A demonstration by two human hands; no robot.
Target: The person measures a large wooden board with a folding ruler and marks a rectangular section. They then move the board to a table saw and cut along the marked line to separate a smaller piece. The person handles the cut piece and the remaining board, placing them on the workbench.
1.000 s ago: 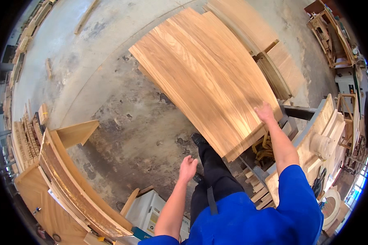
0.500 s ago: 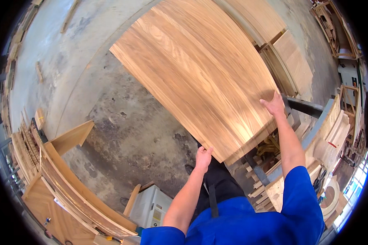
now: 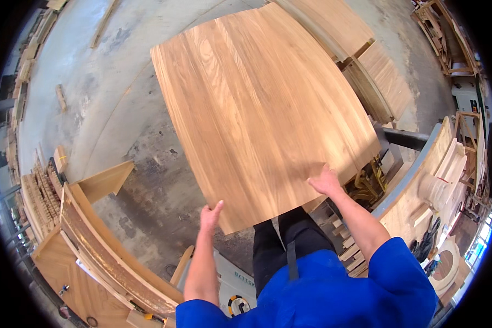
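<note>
A wide wooden panel (image 3: 262,120) with long light and dark grain stretches out in front of me, its near edge close to my legs. My left hand (image 3: 210,217) grips its left edge by the near corner, thumb up and the other fingers mostly hidden. At the near edge, my right hand (image 3: 326,181) is closed on the panel, with its thumb side over the top face; the underside of the grip is hidden.
Stacked boards (image 3: 374,82) lie beyond the panel's right side. A workbench (image 3: 415,191) with wooden parts stands at right. Curved wooden pieces (image 3: 115,257) fill the lower left, near a pale cabinet (image 3: 238,279). Loose wood strips (image 3: 105,23) lie on the concrete floor (image 3: 120,109).
The panel has turned, its near end swinging left and its far end drawing nearer. My left hand has moved left with the edge; my right hand has shifted left and toward me.
</note>
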